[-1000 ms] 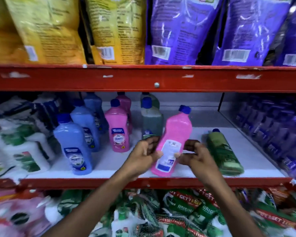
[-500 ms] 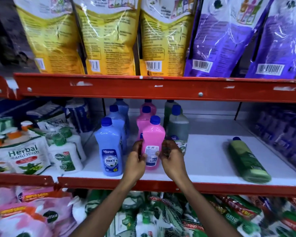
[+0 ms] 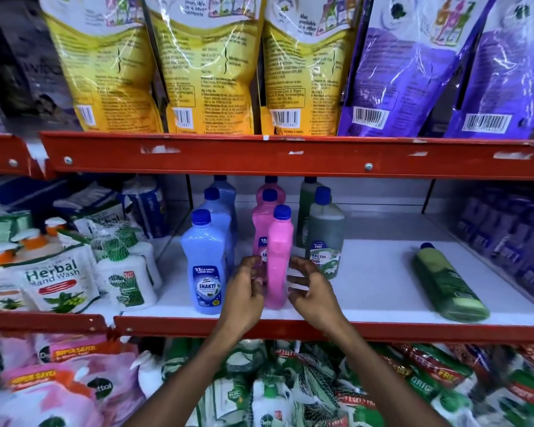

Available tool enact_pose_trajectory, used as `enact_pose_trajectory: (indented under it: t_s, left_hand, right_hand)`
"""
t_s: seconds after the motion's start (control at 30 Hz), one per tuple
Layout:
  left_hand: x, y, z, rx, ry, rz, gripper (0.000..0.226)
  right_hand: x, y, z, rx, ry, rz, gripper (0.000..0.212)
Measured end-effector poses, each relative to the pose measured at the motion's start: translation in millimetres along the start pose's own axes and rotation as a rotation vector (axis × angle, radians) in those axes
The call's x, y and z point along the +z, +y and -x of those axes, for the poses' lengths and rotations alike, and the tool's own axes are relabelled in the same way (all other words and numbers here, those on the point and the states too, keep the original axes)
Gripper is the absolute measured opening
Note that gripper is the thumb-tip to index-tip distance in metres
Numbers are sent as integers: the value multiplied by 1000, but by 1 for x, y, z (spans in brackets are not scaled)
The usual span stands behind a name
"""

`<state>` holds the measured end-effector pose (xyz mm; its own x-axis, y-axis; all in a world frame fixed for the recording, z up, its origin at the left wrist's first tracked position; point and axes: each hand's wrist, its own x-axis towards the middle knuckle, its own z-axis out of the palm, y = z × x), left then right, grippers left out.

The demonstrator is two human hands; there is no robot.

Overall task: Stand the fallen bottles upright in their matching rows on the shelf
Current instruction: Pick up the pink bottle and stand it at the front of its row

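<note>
A pink bottle (image 3: 279, 257) with a blue cap stands upright at the front of the pink row on the white shelf (image 3: 373, 291), its narrow side toward me. My left hand (image 3: 245, 295) is curled against its left side. My right hand (image 3: 312, 292) hovers by its right side, fingers spread, fingertips at the bottle's edge. A green bottle (image 3: 449, 283) lies on its side at the right of the shelf, cap pointing back. Upright rows flank the pink one: blue bottles (image 3: 207, 260) on the left, dark green bottles (image 3: 324, 238) on the right.
Hand-wash pouches and pump bottles (image 3: 59, 272) crowd the left of the shelf. Purple packs (image 3: 512, 241) line its right side. The red beam (image 3: 290, 155) of the shelf above hangs low, carrying yellow and purple pouches. More pouches fill the level below.
The pink bottle went from tilted in both hands to upright at the front of the pink row, then turned edge-on. My right hand's grip has loosened.
</note>
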<state>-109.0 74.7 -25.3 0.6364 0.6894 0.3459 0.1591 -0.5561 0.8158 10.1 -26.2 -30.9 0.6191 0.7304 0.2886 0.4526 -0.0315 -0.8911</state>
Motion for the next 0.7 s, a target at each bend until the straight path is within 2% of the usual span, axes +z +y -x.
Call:
enact_pose_trajectory:
  t_s: [0.1,0.2,0.37,0.57,0.7]
  left_hand:
    - [1,2,1,30,-3,-110,40]
    - [1,0,-3,33,21,-178,33]
    - [2,-4,-5,-32,32,-143,30]
    - [6,-7,-1,-51,67,-159,34]
    - [4,-8,-4,-38,-6,-111,50]
  right_hand:
    - [-8,0,-3,-12,-160,9,67]
    - [-12,-2,-8,-38,-194,79,65]
    - [-13,0,-16,5,-262,89,59]
    - [-9,4,-16,4,-206,105,58]
    - [-6,10,-11,24,-129,75,52]
